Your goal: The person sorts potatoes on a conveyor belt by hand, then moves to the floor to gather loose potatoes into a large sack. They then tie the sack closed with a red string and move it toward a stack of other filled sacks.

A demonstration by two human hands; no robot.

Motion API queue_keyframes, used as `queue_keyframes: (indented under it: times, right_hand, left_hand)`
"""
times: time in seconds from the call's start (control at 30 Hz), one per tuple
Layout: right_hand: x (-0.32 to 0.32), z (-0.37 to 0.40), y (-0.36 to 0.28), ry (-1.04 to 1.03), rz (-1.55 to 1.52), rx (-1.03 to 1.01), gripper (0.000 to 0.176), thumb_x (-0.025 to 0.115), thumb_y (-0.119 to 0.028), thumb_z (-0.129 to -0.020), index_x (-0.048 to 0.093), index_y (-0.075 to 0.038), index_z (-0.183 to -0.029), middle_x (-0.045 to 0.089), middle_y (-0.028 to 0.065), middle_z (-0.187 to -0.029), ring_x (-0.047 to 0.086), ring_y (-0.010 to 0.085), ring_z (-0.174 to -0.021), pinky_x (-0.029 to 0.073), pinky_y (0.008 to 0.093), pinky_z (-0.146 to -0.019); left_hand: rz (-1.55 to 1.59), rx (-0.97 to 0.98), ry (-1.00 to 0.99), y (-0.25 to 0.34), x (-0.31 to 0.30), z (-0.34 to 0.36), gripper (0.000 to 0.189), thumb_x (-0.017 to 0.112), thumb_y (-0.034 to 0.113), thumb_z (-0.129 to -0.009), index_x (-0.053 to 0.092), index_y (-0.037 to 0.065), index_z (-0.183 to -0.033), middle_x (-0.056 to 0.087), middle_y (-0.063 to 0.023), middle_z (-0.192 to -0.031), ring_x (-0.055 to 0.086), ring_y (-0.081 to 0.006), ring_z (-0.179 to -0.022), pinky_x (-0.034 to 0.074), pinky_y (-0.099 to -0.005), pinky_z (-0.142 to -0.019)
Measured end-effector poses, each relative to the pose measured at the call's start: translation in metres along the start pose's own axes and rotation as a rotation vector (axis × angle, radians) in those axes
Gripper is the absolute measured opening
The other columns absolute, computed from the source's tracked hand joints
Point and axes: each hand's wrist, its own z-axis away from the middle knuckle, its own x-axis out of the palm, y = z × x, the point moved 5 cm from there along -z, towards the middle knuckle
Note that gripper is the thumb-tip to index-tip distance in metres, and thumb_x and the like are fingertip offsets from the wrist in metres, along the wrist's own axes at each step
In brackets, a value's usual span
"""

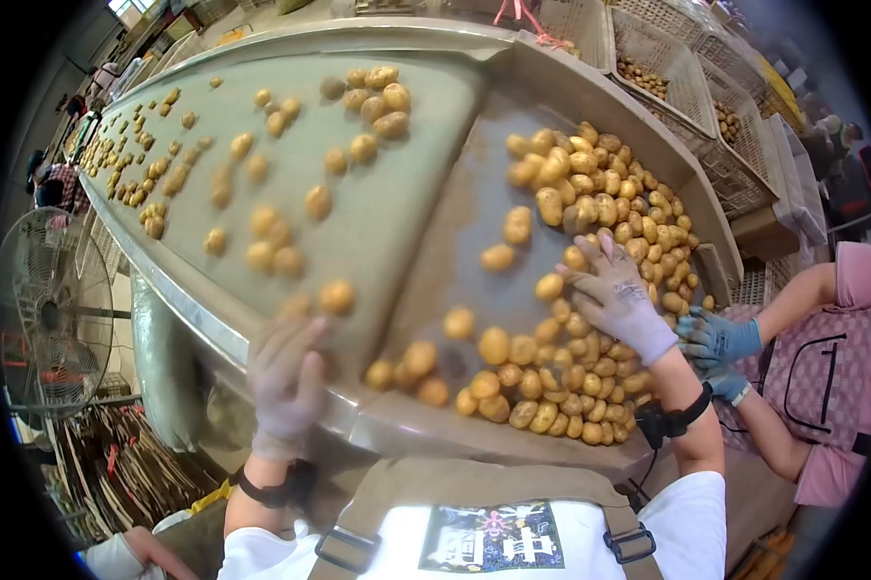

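Observation:
My left hand [288, 372], in a pale glove, is smeared by motion at the near edge of the green conveyor belt [377, 203]. A blurred potato [296, 306] is close to its fingertips, and another potato [337, 297] lies just to the right. Over the grey collecting tray [498, 116], my right hand [614, 300] rests on the potato pile [609, 184] with its gloved fingers spread. One small potato [575, 258] is by those fingertips. More loose potatoes [494, 345] lie on the tray's near side, left of that hand.
A co-worker's blue-gloved hands [717, 338] are at the tray's right end. Plastic crates [662, 72], some with potatoes, stand beyond the far wall. A large fan [54, 309] and stacked flat pieces [116, 474] are at left. Potatoes spread along the belt toward other people.

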Motion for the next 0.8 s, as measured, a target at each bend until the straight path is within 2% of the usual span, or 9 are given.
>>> queue_keyframes:
  times: [0.07, 0.2, 0.3, 0.47, 0.57, 0.6, 0.7, 0.73, 0.8]
  right_hand:
    - [-0.005, 0.001, 0.002, 0.039, 0.029, -0.041, 0.037, 0.065, -0.019, -0.08, 0.07, -0.022, -0.116, 0.056, 0.0134, -0.138, 0.051, 0.0388, -0.125, 0.039, 0.0479, -0.108]
    - [-0.052, -0.017, 0.005, 0.251, -0.427, 0.148, 0.03, 0.065, -0.012, -0.079, 0.071, -0.015, -0.108, 0.067, 0.0143, -0.115, 0.065, 0.0276, -0.1, 0.051, 0.0389, -0.087]
    - [-0.077, -0.028, -0.018, 0.349, -0.181, 0.052, 0.033, 0.067, -0.012, -0.079, 0.07, -0.016, -0.111, 0.068, 0.0134, -0.114, 0.065, 0.0292, -0.102, 0.05, 0.0413, -0.09]
    - [-0.015, 0.02, -0.062, -0.052, -0.162, -0.342, 0.059, 0.067, -0.037, -0.086, 0.052, -0.017, -0.139, 0.039, 0.014, -0.149, 0.032, 0.0326, -0.14, 0.023, 0.0533, -0.114]
    - [-0.028, 0.034, -0.011, 0.011, 0.143, 0.327, 0.062, 0.061, -0.048, -0.089, 0.046, -0.024, -0.144, 0.035, 0.0132, -0.152, 0.023, 0.0302, -0.146, 0.013, 0.0513, -0.119]
    - [-0.018, 0.042, -0.017, 0.018, -0.084, 0.375, 0.059, 0.062, -0.048, -0.088, 0.048, -0.026, -0.141, 0.031, 0.0142, -0.153, 0.022, 0.0312, -0.146, 0.013, 0.0515, -0.118]
    - [-0.015, 0.049, -0.122, -0.159, -0.225, -0.377, 0.056, 0.065, -0.039, -0.087, 0.049, -0.026, -0.139, 0.033, 0.016, -0.152, 0.028, 0.0346, -0.141, 0.02, 0.0507, -0.115]
    - [0.0, 0.045, -0.125, -0.107, -0.267, -0.417, 0.059, 0.067, -0.041, -0.086, 0.048, -0.026, -0.14, 0.033, 0.0167, -0.151, 0.027, 0.0362, -0.14, 0.02, 0.0527, -0.115]
    - [-0.013, 0.008, -0.081, -0.212, -0.168, 0.0, 0.063, 0.066, -0.047, -0.084, 0.048, -0.027, -0.141, 0.03, 0.014, -0.154, 0.023, 0.034, -0.144, 0.015, 0.0552, -0.116]
  left_hand:
    - [0.021, 0.003, -0.005, -0.002, 0.0, 0.0, 0.026, 0.058, 0.011, -0.085, 0.073, 0.0, -0.103, 0.071, -0.0148, -0.1, 0.064, -0.0345, -0.099, 0.046, -0.0457, -0.099]
    - [0.047, 0.011, -0.003, 0.002, -0.003, -0.003, 0.025, 0.058, 0.007, -0.083, 0.072, -0.001, -0.102, 0.071, -0.015, -0.099, 0.064, -0.0343, -0.097, 0.046, -0.045, -0.097]
    - [0.05, -0.016, -0.009, 0.001, -0.006, 0.0, 0.026, 0.059, 0.006, -0.08, 0.072, 0.0, -0.102, 0.071, -0.0149, -0.097, 0.064, -0.0341, -0.095, 0.047, -0.0451, -0.095]
    - [0.02, 0.032, 0.006, -0.005, -0.008, 0.001, 0.027, 0.06, 0.007, -0.081, 0.072, 0.001, -0.104, 0.07, -0.0146, -0.098, 0.063, -0.0338, -0.094, 0.046, -0.0448, -0.095]
    - [-0.025, 0.039, -0.014, -0.005, -0.009, 0.0, 0.027, 0.061, 0.007, -0.081, 0.072, 0.001, -0.106, 0.07, -0.0151, -0.099, 0.063, -0.0345, -0.095, 0.046, -0.0443, -0.095]
    - [-0.032, 0.018, -0.015, -0.004, -0.009, -0.001, 0.027, 0.06, 0.006, -0.082, 0.072, 0.001, -0.106, 0.07, -0.0155, -0.099, 0.062, -0.0347, -0.095, 0.046, -0.0442, -0.095]
    - [-0.04, -0.012, -0.045, -0.002, -0.012, -0.003, 0.028, 0.06, 0.006, -0.082, 0.072, 0.001, -0.107, 0.069, -0.0164, -0.098, 0.063, -0.0356, -0.095, 0.047, -0.0439, -0.095]
    - [-0.028, -0.011, -0.048, -0.004, -0.011, -0.002, 0.028, 0.06, 0.006, -0.082, 0.072, 0.001, -0.107, 0.069, -0.0165, -0.098, 0.063, -0.0358, -0.094, 0.047, -0.0439, -0.095]
    - [-0.015, -0.001, -0.052, -0.005, -0.013, -0.006, 0.028, 0.059, 0.007, -0.083, 0.072, 0.001, -0.107, 0.069, -0.0169, -0.098, 0.063, -0.0362, -0.093, 0.047, -0.0441, -0.094]
